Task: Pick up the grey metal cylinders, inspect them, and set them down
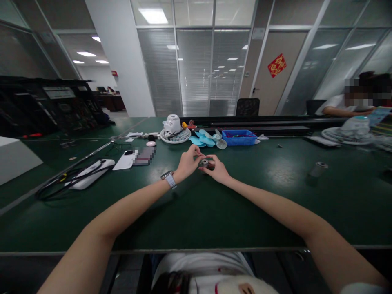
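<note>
A small silvery cylindrical motor (pixel 205 163) stands at the middle of the green table, its round end facing up. My right hand (pixel 218 170) curls around it from the right, thumb in front and fingers behind. At its upper left, my left hand (pixel 190 161) is closed in a pinch, fingertips close to the motor's top and the right fingertips. Whatever lies between the left fingertips is too small to make out. A watch (pixel 168 176) is on my left wrist. Another metal cylinder (pixel 318 168), similar in look, stands apart to the right.
Behind my hands are a white fan body (pixel 173 125), light-blue fan blades (pixel 204 139) and a blue bin (pixel 239 138). Phones (pixel 125 160) and a white device (pixel 94 173) with a black cable lie left. A person (pixel 339 105) sits at the far right near another fan.
</note>
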### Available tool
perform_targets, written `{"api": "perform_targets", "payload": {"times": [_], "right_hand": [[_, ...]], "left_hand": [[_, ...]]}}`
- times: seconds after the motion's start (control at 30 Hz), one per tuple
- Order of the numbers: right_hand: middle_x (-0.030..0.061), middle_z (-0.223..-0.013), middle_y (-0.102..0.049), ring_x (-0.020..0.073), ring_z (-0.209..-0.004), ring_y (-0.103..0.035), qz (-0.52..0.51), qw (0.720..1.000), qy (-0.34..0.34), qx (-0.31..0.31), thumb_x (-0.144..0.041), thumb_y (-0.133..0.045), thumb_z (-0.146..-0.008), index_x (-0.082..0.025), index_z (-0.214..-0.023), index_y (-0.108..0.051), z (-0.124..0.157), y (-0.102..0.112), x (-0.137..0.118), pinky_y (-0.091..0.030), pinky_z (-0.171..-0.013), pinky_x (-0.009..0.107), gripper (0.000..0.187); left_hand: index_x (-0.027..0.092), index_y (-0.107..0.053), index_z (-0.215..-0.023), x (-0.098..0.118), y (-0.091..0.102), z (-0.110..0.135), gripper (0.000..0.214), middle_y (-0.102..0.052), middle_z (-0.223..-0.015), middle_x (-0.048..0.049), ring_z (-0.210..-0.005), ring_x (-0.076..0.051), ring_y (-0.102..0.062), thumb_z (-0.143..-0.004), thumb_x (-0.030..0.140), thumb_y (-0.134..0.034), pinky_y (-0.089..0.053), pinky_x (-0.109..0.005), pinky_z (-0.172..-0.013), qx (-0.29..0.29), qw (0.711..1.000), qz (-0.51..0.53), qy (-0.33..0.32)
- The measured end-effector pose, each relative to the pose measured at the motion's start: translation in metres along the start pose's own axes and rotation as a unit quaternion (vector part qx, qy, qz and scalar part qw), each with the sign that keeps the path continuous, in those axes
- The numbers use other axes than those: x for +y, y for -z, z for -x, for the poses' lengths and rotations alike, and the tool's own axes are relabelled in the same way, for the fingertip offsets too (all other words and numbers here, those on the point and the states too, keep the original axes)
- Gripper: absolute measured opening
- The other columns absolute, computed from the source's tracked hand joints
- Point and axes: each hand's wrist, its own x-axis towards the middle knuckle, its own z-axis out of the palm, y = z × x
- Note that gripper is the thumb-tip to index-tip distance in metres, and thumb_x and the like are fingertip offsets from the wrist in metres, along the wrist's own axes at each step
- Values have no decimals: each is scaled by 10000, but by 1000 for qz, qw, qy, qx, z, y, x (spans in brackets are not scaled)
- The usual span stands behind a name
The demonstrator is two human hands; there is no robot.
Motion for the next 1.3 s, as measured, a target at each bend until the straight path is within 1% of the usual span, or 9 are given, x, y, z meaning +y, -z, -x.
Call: {"api": "perform_targets", "payload": {"times": [0.1, 0.27, 0.4, 0.63, 0.8, 0.93, 1.03, 1.17, 1.3], "right_hand": [[43, -935, -741, 202, -882, -710, 1, 1000, 1, -2, -374, -772, -737, -213, -1149, -496, 1, -1, -1, -541, -857, 378, 522], [73, -959, -740, 208, -877, -713, -10, 1000, -20, -8, -365, -795, -701, -194, -1018, -578, -2, 1, 2, -556, -852, 389, 421], [95, -985, -740, 224, -895, -716, -26, 997, -55, 37, -421, -810, -666, -189, -1011, -604, -6, 47, 20, -565, -859, 410, 464], [121, -968, -729, 280, -926, -703, 132, 926, -162, 314, -483, -845, -552, -182, -966, -578, 12, 203, 90, -557, -845, 435, 577], [108, -951, -715, 274, -910, -696, 237, 874, -231, 356, -440, -812, -629, -182, -959, -581, 38, 244, 109, -536, -849, 409, 478], [187, -1156, -644, 330, -1065, -627, 317, 844, -218, 374, -401, -789, -657, -140, -1142, -542, 38, 230, 92, -482, -918, 486, 604], [238, -1416, -455, 370, -1319, -429, 423, 831, -46, 359, -366, -750, -714, -125, -1288, -482, 32, 193, 59, -356, -1041, 570, 678], [85, -1276, -634, 276, -1243, -533, 365, 917, 153, 58, -347, -601, -884, -238, -1130, -667, 19, 107, 6, -371, -1065, 515, 277], [38, -1183, -697, 262, -1128, -625, 248, 948, 143, -139, -423, -647, -869, -290, -1192, -692, -2, 23, -17, -471, -983, 457, 353]], "left_hand": [[230, -461, -910, -11, 10, 6, 239, -755, -845, -7, -866, -195, -725, -814, 259, -677, -510, -296, -780, 2, 1000, -11, 26], [231, -518, -888, -39, 19, 23, 270, -767, -820, 1, -880, -212, -732, -740, 236, -743, -504, -349, -880, -161, 984, -14, 71], [247, -532, -1084, -52, 20, 30, 416, -772, -963, -19, -989, -213, -714, -738, 303, -755, -506, -357, -918, -184, 977, 49, 98], [209, -574, -1000, -74, 21, 26, 277, -749, -921, -74, -884, -222, -709, -879, 458, -557, -511, -343, -796, 27, 973, 50, 223], [208, -520, -892, -86, 22, 24, 163, -704, -763, -37, -772, -200, -686, -862, 365, -552, -487, -306, -720, 134, 947, 62, 287], [218, -482, -899, -86, 23, 25, 129, -679, -746, -16, -748, -186, -666, -856, 325, -540, -470, -298, -717, 184, 934, 50, 301], [221, -464, -932, -88, 22, 25, 145, -674, -768, -17, -749, -188, -659, -859, 326, -532, -468, -310, -727, 199, 929, 31, 309], [222, -452, -948, -90, 22, 26, 155, -661, -784, -16, -756, -186, -658, -858, 321, -530, -473, -315, -735, 189, 933, 23, 306], [222, -447, -950, -87, 22, 26, 147, -649, -779, -12, -765, -185, -659, -859, 306, -526, -475, -312, -733, 178, 934, 16, 310]]}}
